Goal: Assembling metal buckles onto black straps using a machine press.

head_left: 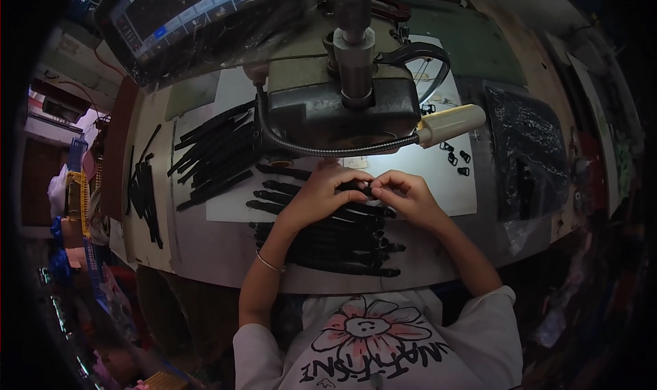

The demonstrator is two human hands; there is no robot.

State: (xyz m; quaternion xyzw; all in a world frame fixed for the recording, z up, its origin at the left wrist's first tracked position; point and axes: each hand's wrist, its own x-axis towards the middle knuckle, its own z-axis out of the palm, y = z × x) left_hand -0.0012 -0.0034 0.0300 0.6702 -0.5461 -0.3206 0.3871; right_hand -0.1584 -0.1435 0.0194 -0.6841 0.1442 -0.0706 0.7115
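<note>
My left hand [323,193] and my right hand [410,197] meet under the machine head, fingertips pinched together. Between them is a small black piece [367,191], mostly hidden by the fingers; whether it is a strap end or a buckle I cannot tell. Several black straps [328,248] lie side by side under and in front of my hands, toward the table's near edge. To the right of my right hand, a few small black buckles [452,159] are scattered on the white sheet [448,197].
A dark machine head [321,109] with a metal shaft hangs just beyond my hands, with a lamp [452,124] at its right. More black strips [213,154] lie at left, a thinner bunch [145,198] farther left. A screen [181,14] stands far left, a plastic-covered dark pack [527,150] right.
</note>
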